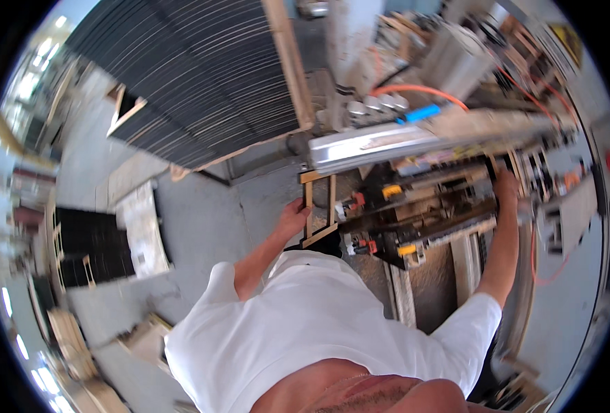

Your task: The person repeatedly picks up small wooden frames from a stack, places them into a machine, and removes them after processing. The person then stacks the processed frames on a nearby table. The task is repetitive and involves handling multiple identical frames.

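Note:
In the head view, my left hand (293,217) is closed on the left rail of a small pale wooden frame (309,215), which is at the near left end of a long machine (442,206). My right arm reaches out to the machine's far right part. There my right hand (506,184) is closed beside a pale wooden strip (515,172); its fingertips are hidden, so what it holds cannot be made out. Red and yellow fittings sit on the machine's two rails, between my hands.
A tall stack of dark-faced, wood-edged frames (201,76) stands at the far left. Behind the machine runs a shiny metal beam (367,146), with an orange hose (422,88) above it. Another dark stack (92,246) stands on the grey floor to the left.

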{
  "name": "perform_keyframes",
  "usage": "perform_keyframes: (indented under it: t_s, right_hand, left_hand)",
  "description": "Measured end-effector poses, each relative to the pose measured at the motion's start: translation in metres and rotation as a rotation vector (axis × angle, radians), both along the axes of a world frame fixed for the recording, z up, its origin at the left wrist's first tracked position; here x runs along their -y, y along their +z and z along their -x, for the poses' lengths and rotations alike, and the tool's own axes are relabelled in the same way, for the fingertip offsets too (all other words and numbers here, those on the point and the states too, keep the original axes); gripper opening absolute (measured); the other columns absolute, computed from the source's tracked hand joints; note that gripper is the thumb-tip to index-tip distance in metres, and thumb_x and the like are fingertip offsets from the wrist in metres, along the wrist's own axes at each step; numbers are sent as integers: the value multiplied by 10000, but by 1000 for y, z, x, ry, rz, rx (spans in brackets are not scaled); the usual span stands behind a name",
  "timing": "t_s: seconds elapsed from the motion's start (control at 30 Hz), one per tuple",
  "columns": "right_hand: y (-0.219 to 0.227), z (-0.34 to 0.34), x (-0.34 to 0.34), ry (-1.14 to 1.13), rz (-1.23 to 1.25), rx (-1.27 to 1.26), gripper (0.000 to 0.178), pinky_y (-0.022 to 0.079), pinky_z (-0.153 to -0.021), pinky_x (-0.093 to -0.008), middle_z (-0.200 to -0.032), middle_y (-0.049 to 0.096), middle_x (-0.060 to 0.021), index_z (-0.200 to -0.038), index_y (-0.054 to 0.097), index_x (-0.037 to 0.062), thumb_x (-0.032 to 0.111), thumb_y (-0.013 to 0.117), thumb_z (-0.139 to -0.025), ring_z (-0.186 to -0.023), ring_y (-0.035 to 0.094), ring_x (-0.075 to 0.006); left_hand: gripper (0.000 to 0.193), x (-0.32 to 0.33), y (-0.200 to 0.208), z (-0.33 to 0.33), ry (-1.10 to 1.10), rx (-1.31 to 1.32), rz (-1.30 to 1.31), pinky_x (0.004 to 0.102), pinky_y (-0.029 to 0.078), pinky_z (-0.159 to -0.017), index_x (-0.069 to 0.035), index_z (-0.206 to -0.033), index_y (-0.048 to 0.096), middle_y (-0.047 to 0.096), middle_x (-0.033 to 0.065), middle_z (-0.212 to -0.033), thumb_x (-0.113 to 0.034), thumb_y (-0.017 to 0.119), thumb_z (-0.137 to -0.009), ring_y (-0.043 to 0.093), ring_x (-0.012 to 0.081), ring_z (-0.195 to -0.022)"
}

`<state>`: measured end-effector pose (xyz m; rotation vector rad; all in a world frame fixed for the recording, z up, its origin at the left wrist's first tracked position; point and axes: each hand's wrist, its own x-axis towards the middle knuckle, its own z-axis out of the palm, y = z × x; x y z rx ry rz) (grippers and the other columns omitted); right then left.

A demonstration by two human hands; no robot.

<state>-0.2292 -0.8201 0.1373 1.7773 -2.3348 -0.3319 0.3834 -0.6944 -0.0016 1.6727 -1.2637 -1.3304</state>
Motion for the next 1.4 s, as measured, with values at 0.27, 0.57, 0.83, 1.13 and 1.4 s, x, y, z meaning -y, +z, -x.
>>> perform_keyframes:
  t_s: [0.27, 0.57, 0.83, 1.13, 1.4]
  right_hand:
    - [22, -32, 2, -65, -91, -55, 258, 502, -786, -451, -953, 665, -144, -958, 593, 86, 105, 673, -714, -925, 635, -341]
    - [30, -35, -8, -116, 68, -1, 303, 493, -792, -467, -1011, 662, -144, -1049, 616, 114, 210, 632, -762, -934, 632, -347]
    - [80, -250, -78, 141, 1082, 543, 204, 517, -671, -326, -948, 684, -120, -1008, 645, 11, 170, 626, -882, -794, 651, -203]
    - [-14, -527, -118, 142, 569, 1284, 103, 491, -726, -281, -906, 654, -72, -945, 629, -7, -11, 595, -848, -822, 594, -132]
    - [-161, -578, -151, -27, 59, 1227, 122, 487, -702, -267, -797, 662, -91, -887, 636, -21, 42, 642, -783, -750, 620, -143]
  left_hand:
    - [295, -7, 85, -67, 38, 113, 138, 317, 457, -827, -46, -1156, 583, 653, 131, -974, -96, 529, -870, 599, 195, -919]
    - [239, -14, 219, -215, 160, -129, 474, 290, 375, -948, -12, -1117, 601, 641, 38, -1060, -103, 483, -930, 532, 127, -1006]
    - [351, 25, 296, -441, 555, -337, 685, 266, 462, -758, 48, -1177, 536, 626, 81, -984, -210, 437, -960, 552, 131, -831]
    - [310, 213, 280, -607, 364, -321, 321, 272, 496, -755, 49, -1109, 579, 626, 93, -978, -181, 451, -944, 581, 153, -826]
    - [512, 244, 283, -553, 274, 556, 520, 373, 476, -826, 60, -1166, 549, 649, 211, -999, -375, 502, -901, 631, 308, -935]
